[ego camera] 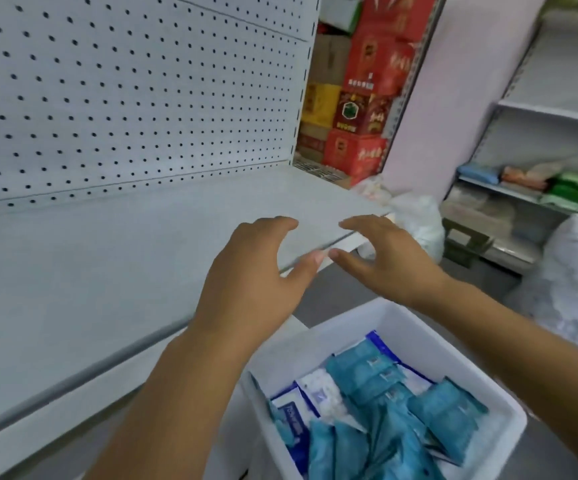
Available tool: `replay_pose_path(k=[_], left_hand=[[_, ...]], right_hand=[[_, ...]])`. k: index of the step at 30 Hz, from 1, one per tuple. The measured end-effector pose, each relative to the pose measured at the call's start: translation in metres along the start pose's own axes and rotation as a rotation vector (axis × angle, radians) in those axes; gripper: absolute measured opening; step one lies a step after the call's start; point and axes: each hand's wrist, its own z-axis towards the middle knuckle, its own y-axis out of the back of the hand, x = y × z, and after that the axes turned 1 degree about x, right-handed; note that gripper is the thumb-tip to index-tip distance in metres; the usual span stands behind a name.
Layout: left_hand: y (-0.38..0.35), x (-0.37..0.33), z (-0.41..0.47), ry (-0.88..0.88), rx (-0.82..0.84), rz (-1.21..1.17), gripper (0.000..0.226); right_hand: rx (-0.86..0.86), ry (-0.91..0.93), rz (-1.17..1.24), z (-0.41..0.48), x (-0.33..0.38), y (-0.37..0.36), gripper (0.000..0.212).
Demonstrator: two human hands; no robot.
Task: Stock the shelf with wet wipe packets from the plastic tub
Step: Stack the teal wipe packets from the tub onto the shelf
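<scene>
The pale grey shelf [90, 289] runs from the lower left to a corner at mid-right, with a perforated back panel [125, 98] rising behind it. A white plastic tub [402, 327] sits below the shelf's front edge; what the tub stands on is hidden.

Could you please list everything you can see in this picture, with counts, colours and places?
shelf: one, pale grey, left and centre
pegboard panel: one, pale grey with dark holes, behind the shelf
plastic tub: one, white, bottom right below the shelf edge
wet wipe packets: many, overlapping, mostly teal, some white and blue, in the tub
cartons: several, red and yellow, stacked top centre
plastic bags: a few, whitish, right of the shelf
second shelf unit: one, grey, far right
packs: several, green, blue, orange, on that unit
left hand: bare, holding nothing, over the shelf's front edge
right hand: bare, holding nothing, beside it
</scene>
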Motion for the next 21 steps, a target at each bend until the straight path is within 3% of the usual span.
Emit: replay_pose_path(k=[9,14,21], left_hand=[[-0.091,0.003,-0.029,-0.033,0.373,-0.008,0.053],[-0.131,0.017,-0.051,-0.059,0.547,0.202,0.055],[-0.164,0.055,-0.068,-0.034,0.676,0.457,0.070]], right_hand=[[0.127,-0.311,0.033,-0.088,-0.095,-0.027,0.057],[0.402,-0.453,0.100,-0.125,-0.133,-0.054,0.056],[0.523,-0.827,0.289,-0.125,-0.159,-0.111,0.059]])
